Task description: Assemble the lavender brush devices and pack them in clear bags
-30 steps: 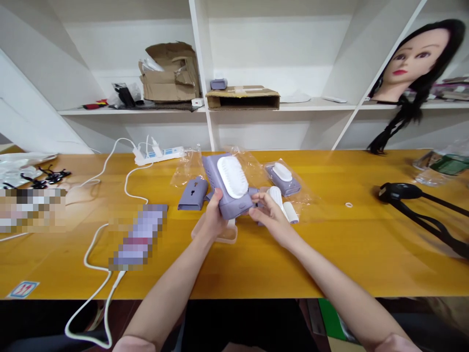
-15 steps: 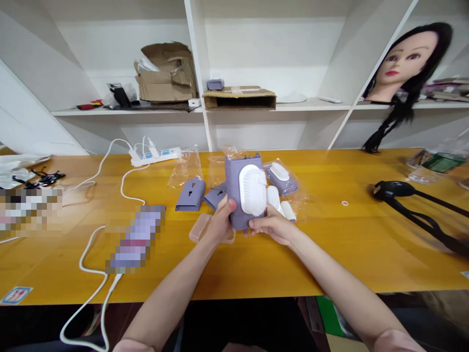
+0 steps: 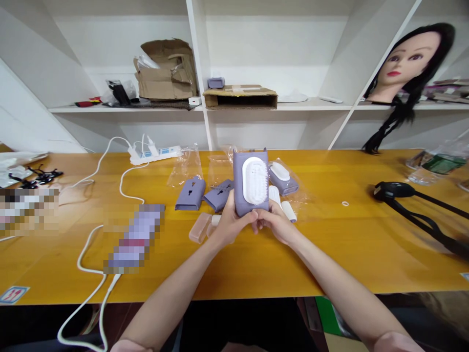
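Above table (image 3: 330,254): purple brush unit (image 3: 250,182) upright; long axis vertical; bristles facing camera.

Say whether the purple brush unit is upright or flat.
Upright: left hand and right hand grip the purple brush unit by its bottom, top pointing up.

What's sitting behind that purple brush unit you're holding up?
The purple brush unit hides whatever lies directly behind it. Past its right edge, a smaller purple unit in a clear bag and white cylinders peek out; crumpled clear plastic shows at left.
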Tool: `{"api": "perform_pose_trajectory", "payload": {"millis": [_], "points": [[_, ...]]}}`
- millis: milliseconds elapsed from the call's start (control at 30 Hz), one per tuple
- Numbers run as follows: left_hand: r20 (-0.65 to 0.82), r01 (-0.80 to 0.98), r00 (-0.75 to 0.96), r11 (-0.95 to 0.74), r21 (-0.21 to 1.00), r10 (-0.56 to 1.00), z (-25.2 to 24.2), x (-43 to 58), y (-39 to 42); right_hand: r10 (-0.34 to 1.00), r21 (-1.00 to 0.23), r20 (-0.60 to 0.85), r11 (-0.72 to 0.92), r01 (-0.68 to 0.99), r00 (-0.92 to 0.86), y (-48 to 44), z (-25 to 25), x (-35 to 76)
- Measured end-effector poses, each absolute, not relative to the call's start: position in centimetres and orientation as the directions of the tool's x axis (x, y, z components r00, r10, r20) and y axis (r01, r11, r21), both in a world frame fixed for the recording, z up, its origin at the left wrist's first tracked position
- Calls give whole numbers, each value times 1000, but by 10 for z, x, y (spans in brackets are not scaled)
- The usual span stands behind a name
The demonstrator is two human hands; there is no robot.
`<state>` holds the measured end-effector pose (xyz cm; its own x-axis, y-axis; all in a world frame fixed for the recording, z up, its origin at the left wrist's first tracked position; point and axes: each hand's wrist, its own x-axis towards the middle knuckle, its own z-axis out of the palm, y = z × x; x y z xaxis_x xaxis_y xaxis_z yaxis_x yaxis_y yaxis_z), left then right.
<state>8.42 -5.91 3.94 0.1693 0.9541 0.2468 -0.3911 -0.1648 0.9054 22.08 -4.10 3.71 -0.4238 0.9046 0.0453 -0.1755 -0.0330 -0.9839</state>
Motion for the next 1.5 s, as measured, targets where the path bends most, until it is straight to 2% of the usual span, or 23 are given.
{"api": "perform_pose_trajectory", "payload": {"millis": [167,267,467,567,700,833,1033,1167,1267,1500], "points": [[229,-383,190,-142,913,955,35,84,-56,904,-982,13,-69,-176,-428,-39,35,226],[239,-324,147,-182,928,960,34,85,-53,908,-991,18,-38,-126,-418,-39,34,227],[256,-182,10,-250,951,967,39,84,-53,924,-971,112,180,155,-367,-43,35,228],[234,-168,-10,-232,958,972,40,83,-53,906,-937,199,288,198,-374,-45,39,228],[268,-177,-17,-266,947,963,40,82,-52,899,-916,294,362,173,-326,-44,42,227],[290,-147,7,-286,947,957,39,83,-53,898,-931,339,364,40,-282,-41,39,225],[334,-25,36,-333,943,942,32,86,-58,926,-954,300,291,-73,-229,-39,36,222],[324,-5,34,-324,946,945,28,89,-58,946,-970,233,210,-120,-228,-39,38,224],[285,9,43,-286,958,958,25,91,-58,948,-973,221,197,-122,-229,-38,38,224],[306,91,68,-311,946,950,21,93,-57,922,-934,357,352,-58,-148,-40,38,218]]}}
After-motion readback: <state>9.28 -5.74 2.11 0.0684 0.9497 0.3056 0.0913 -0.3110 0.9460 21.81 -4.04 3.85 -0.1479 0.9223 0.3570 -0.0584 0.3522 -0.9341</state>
